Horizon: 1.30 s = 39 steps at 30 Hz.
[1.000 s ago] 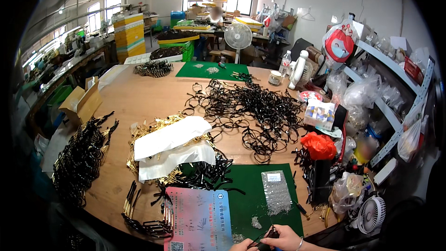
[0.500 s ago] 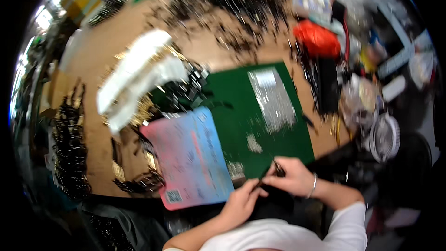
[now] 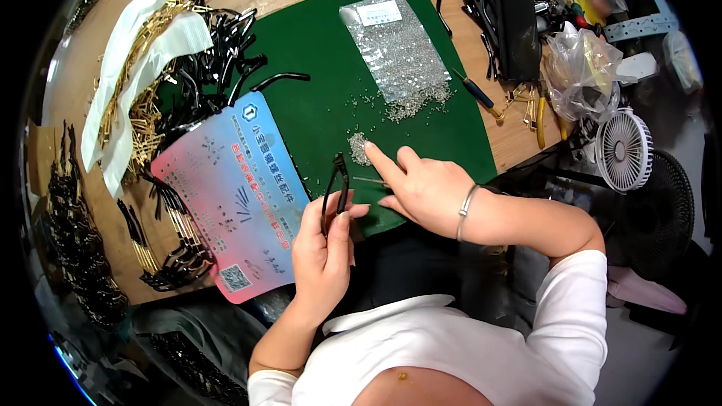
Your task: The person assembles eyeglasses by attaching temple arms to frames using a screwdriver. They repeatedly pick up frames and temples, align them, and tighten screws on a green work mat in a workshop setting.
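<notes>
My left hand, near the front edge of the green mat, is closed on a black eyeglass part that stands up between thumb and fingers. A thin black loop of it hangs beside the thumb. My right hand reaches over the mat from the right, its index fingertip at a small pile of tiny silver screws. Under that hand juts a thin metal shaft, apparently a screwdriver's; the handle is hidden in the palm. Behind lies a clear bag of tiny silver screws, some spilled at its mouth.
A pink-and-blue printed sheet lies left of my hands. Beyond it are black eyeglass temples, gold-tipped pieces and white wrapping. To the right are a dark-handled screwdriver, black case, plastic bag and white fan.
My hands, close together before, are now apart. The right has moved forward to the pile of screws; the left holds the eyeglass part upright. The whole view has shifted and is sharper.
</notes>
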{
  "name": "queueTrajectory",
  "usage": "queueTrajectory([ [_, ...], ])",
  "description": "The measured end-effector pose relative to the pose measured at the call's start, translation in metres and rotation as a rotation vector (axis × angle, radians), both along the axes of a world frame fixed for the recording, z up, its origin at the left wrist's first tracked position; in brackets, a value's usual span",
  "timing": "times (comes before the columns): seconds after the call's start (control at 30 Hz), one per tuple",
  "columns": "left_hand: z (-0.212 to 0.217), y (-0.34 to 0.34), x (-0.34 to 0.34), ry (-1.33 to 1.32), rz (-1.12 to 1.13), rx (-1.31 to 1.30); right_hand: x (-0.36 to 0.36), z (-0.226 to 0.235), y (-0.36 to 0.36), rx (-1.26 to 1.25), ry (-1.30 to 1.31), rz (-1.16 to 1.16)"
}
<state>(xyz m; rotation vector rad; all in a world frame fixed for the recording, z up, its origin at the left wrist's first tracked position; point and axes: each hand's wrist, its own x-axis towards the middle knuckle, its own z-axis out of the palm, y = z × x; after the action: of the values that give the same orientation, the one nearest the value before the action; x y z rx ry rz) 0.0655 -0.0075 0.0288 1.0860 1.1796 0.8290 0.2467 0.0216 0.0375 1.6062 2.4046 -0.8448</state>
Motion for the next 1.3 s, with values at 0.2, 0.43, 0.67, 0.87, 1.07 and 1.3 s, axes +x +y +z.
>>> queueTrajectory([
  [0.2,-0.006,0.019,0.007,0.132,0.029,-0.005,0.022,-0.001,-0.008,0.035,0.231,-0.141],
  [0.43,-0.009,0.022,0.017,0.168,-0.075,0.007,0.034,0.018,0.001,-0.125,0.124,-0.021],
  [0.67,-0.006,0.003,-0.029,0.098,0.129,-0.008,0.027,0.002,0.000,-0.108,0.023,-0.049],
  [0.87,-0.022,-0.007,-0.032,0.155,0.111,0.031,0.019,0.003,0.000,-0.118,-0.070,-0.005],
  [1.07,-0.023,-0.002,-0.036,0.155,0.059,0.047,0.015,0.005,0.005,-0.120,-0.108,-0.001],
  [1.3,-0.007,-0.001,-0.045,-0.095,0.100,-0.169,0.014,0.002,0.002,-0.067,-0.139,0.032],
])
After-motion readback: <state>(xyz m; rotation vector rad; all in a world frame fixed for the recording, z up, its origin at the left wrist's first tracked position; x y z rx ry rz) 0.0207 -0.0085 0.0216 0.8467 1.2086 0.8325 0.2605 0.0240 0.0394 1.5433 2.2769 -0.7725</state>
